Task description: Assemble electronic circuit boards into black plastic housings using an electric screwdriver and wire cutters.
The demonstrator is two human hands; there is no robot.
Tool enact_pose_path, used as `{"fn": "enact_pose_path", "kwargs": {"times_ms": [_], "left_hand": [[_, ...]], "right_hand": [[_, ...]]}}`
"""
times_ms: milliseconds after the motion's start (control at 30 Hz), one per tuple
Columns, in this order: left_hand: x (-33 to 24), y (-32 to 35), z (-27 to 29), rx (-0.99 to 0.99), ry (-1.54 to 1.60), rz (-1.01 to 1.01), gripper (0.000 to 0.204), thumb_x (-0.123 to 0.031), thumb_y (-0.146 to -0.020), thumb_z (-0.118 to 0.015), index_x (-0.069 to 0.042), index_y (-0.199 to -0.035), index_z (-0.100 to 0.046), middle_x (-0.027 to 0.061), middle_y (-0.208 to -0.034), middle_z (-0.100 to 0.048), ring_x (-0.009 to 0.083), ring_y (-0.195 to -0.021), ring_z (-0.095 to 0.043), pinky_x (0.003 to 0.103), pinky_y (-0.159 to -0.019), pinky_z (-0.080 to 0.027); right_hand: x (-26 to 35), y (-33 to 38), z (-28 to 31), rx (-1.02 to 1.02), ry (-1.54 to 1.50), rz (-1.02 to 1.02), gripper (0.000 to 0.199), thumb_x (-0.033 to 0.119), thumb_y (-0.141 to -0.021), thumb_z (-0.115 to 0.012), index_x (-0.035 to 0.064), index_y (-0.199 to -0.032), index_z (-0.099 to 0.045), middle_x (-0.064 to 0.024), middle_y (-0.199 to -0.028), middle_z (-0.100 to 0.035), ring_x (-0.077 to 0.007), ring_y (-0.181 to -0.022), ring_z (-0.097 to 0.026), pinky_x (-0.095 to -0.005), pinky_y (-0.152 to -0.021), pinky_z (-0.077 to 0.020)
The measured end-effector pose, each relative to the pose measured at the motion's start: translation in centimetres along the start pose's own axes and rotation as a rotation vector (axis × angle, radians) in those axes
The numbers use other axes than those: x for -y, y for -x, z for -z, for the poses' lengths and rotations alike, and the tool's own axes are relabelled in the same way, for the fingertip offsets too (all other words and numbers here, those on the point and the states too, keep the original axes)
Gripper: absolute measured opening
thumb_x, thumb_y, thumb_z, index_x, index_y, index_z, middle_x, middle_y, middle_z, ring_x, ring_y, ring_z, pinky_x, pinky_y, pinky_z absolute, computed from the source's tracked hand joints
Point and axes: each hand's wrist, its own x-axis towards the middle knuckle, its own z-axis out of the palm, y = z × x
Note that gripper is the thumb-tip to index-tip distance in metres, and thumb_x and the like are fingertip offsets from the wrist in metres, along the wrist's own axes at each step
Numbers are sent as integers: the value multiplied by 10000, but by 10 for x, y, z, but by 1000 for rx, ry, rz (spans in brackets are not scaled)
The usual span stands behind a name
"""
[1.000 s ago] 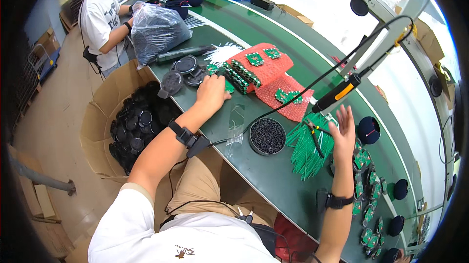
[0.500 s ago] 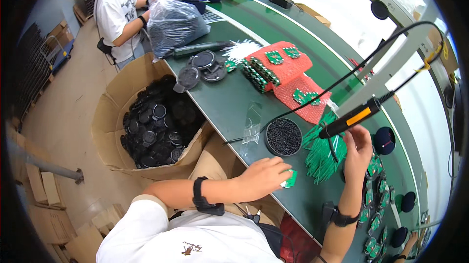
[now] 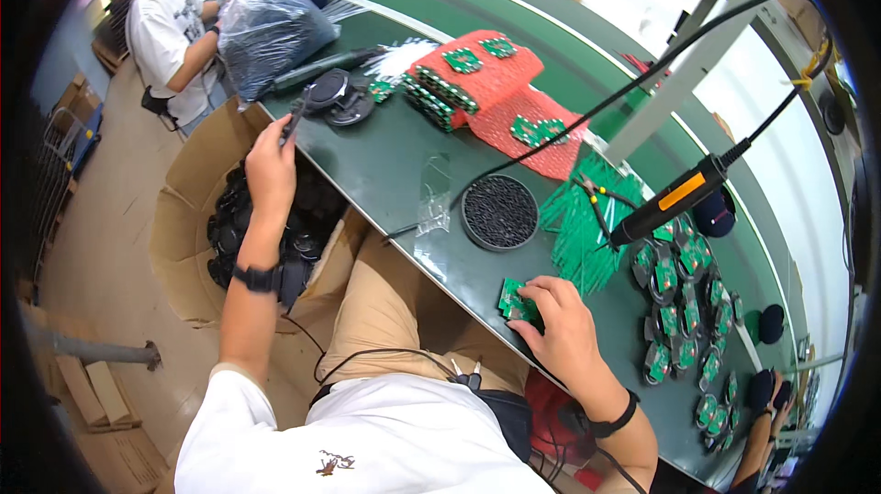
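My left hand [image 3: 273,173] is raised at the table edge above the carton, fingers closed on a thin black round plastic housing [image 3: 292,123] seen nearly edge-on. Just beyond it, more black round housings [image 3: 344,101] lie on the table. Near the front edge, my right hand [image 3: 562,324] pinches a green circuit board [image 3: 514,299] between thumb and fingers; whether the board rests on the table I cannot tell. A black electric screwdriver [image 3: 674,199] with an orange stripe hangs on its cable above and right of that hand. A round tin of small black screws [image 3: 499,211] stands beyond the board.
A large carton [image 3: 188,219] of black housings stands left of the table. Red bubble wrap [image 3: 514,90] carries stacked circuit boards. Green cable ties [image 3: 578,228] lie under pliers [image 3: 601,205]. Several board-fitted housings [image 3: 674,301] sit right. A co-worker [image 3: 174,44] handles a plastic bag [image 3: 271,40].
My left hand has left the circuit board and moved far left to take a black housing. My right hand has come from the screwdriver to the board. The view has shifted.
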Motion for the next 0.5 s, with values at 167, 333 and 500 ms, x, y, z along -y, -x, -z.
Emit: {"fn": "enact_pose_path", "kwargs": {"times_ms": [167, 333, 500], "left_hand": [[-139, 73, 37, 424, 306, -567, 375, -19, -818, -682, -73, -1180, -766, 132, -1183, -739, 328, -1079, -690, 389, -924, -563], [-207, 153, 9, 711, 390, -644, 448, -115, -818, -733, -61, -1262, -715, 125, -1202, -677, 327, -1034, -643, 405, -920, -547], [-232, 172, 6, 950, 501, -500, 827, -232, -774, -885, 13, -1468, -507, 170, -1270, -610, 375, -1106, -596, 452, -973, -519]], "right_hand": [[-20, 2, 13, -58, -218, -83, 603, 70, -685, -931, 54, -1224, -661, -151, -1171, -643, -360, -1035, -677, -410, -847, -582], [-29, -4, 18, -257, -313, -102, 579, 45, -686, -925, 38, -1205, -669, -165, -1235, -661, -314, -1057, -692, -379, -839, -590], [-32, 10, 12, -339, -393, -191, 502, 94, -696, -935, 34, -1125, -681, -153, -1199, -699, -309, -1064, -689, -391, -865, -579]]}}
